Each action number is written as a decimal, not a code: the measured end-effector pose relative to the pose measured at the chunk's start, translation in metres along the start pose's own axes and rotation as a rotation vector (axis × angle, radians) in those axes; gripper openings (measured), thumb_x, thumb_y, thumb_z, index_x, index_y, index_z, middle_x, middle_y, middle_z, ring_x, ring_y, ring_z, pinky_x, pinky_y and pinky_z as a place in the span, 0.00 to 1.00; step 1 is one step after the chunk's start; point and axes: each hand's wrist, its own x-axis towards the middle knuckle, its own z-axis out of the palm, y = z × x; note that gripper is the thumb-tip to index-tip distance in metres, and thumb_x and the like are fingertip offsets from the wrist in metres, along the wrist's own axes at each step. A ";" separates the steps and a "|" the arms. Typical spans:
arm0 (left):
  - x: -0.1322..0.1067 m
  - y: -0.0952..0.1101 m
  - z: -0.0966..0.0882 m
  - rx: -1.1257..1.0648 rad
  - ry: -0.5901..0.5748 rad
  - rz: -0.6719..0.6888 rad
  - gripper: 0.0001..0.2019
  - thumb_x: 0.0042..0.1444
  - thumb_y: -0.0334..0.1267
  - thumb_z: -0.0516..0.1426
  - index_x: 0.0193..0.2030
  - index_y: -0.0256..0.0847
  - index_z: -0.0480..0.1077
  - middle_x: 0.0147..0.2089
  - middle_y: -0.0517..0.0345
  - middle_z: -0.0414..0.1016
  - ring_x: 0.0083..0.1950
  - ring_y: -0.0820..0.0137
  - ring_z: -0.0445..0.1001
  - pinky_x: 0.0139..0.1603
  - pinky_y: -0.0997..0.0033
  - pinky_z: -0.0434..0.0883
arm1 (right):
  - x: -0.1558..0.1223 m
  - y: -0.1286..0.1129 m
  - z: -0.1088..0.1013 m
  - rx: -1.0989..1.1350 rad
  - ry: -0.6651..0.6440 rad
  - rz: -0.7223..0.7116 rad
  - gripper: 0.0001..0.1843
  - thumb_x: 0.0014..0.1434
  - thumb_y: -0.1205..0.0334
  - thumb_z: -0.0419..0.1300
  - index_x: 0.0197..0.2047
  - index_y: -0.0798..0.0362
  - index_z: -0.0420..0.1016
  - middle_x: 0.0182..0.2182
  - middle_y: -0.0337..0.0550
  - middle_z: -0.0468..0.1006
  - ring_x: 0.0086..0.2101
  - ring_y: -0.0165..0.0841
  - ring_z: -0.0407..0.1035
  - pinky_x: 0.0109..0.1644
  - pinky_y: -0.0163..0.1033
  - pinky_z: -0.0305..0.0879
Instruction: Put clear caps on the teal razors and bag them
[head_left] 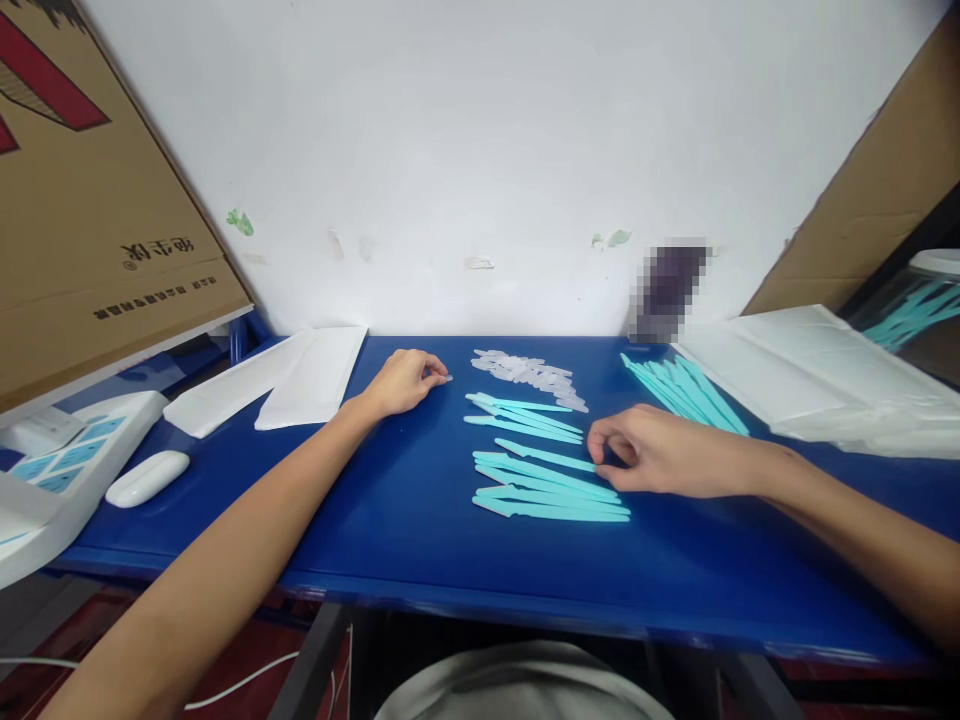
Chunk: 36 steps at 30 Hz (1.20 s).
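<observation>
My left hand (409,381) is closed in a pinch at the left of the caps, with the tip of a small clear plastic cap (449,378) poking out between the fingertips. My right hand (649,450) has thumb and finger pinched at the handle end of a turquoise eyebrow razor (544,455), which lies pointing left. Above and below it lie several more turquoise razors (551,505) in loose rows, handles to the right. A heap of translucent caps (525,370) sits behind them, nearer the wall.
Another bunch of turquoise razors (682,390) lies behind my right hand. Plastic bags (817,380) are at the right, a tub of razors (919,310) beyond. At left are white sleeves (315,380), a white earbud case (148,478), a white tray (82,480) and a cardboard box (112,200).
</observation>
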 end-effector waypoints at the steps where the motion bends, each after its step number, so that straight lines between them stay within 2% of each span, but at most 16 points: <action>1: -0.001 0.001 -0.003 0.015 0.010 0.014 0.07 0.60 0.39 0.59 0.38 0.43 0.79 0.36 0.55 0.83 0.36 0.64 0.79 0.38 0.67 0.71 | 0.000 -0.001 0.001 0.004 -0.004 -0.004 0.08 0.61 0.55 0.58 0.34 0.49 0.73 0.19 0.32 0.65 0.20 0.28 0.57 0.23 0.34 0.53; 4: -0.004 0.008 -0.015 0.017 0.062 0.090 0.10 0.64 0.41 0.56 0.41 0.41 0.77 0.42 0.53 0.82 0.39 0.65 0.77 0.41 0.67 0.71 | 0.001 -0.004 0.005 -0.042 0.023 -0.072 0.10 0.65 0.55 0.54 0.34 0.49 0.69 0.20 0.34 0.67 0.21 0.30 0.59 0.25 0.35 0.56; 7: -0.007 0.019 -0.023 -0.045 0.102 0.157 0.11 0.67 0.41 0.54 0.44 0.41 0.76 0.44 0.53 0.82 0.40 0.67 0.77 0.42 0.67 0.71 | 0.003 -0.005 0.009 -0.144 0.137 -0.167 0.10 0.68 0.56 0.50 0.36 0.49 0.67 0.28 0.40 0.73 0.26 0.33 0.65 0.30 0.37 0.60; 10: -0.009 0.031 -0.023 -0.129 0.104 0.189 0.11 0.66 0.40 0.55 0.46 0.41 0.78 0.44 0.53 0.82 0.43 0.67 0.79 0.43 0.68 0.73 | 0.006 -0.003 0.010 -0.189 0.275 -0.183 0.10 0.71 0.56 0.47 0.41 0.49 0.65 0.33 0.44 0.76 0.29 0.35 0.68 0.34 0.39 0.61; 13: -0.011 0.040 -0.017 -0.234 0.084 0.179 0.12 0.63 0.39 0.58 0.50 0.39 0.77 0.43 0.52 0.83 0.42 0.67 0.81 0.44 0.67 0.76 | 0.008 0.002 0.009 -0.217 0.396 -0.138 0.11 0.73 0.56 0.44 0.46 0.49 0.64 0.30 0.42 0.75 0.26 0.34 0.68 0.31 0.38 0.59; 16: -0.012 0.047 -0.013 -0.322 0.043 0.177 0.13 0.60 0.38 0.60 0.51 0.39 0.76 0.40 0.52 0.84 0.41 0.66 0.82 0.42 0.67 0.76 | 0.010 0.007 0.008 -0.274 0.460 -0.117 0.11 0.73 0.55 0.44 0.46 0.50 0.64 0.27 0.40 0.74 0.24 0.34 0.66 0.30 0.38 0.57; 20: -0.014 0.053 -0.012 -0.367 0.040 0.186 0.12 0.60 0.36 0.60 0.50 0.40 0.76 0.39 0.53 0.84 0.41 0.66 0.83 0.41 0.67 0.76 | 0.012 0.012 0.009 -0.334 0.469 -0.108 0.13 0.73 0.55 0.42 0.44 0.50 0.64 0.27 0.41 0.75 0.25 0.35 0.67 0.30 0.39 0.57; 28: -0.016 0.058 -0.011 -0.405 0.043 0.211 0.11 0.61 0.37 0.60 0.50 0.40 0.77 0.41 0.53 0.83 0.41 0.68 0.82 0.45 0.67 0.77 | 0.011 0.014 0.010 -0.356 0.414 -0.076 0.16 0.74 0.54 0.41 0.48 0.51 0.66 0.35 0.45 0.79 0.30 0.37 0.73 0.33 0.40 0.61; 36: -0.019 0.083 0.001 -0.378 0.097 0.264 0.09 0.58 0.35 0.63 0.45 0.41 0.79 0.40 0.55 0.82 0.37 0.71 0.77 0.36 0.72 0.73 | 0.011 0.008 0.016 -0.390 0.454 -0.127 0.14 0.74 0.55 0.43 0.47 0.51 0.66 0.35 0.44 0.80 0.31 0.38 0.75 0.34 0.41 0.61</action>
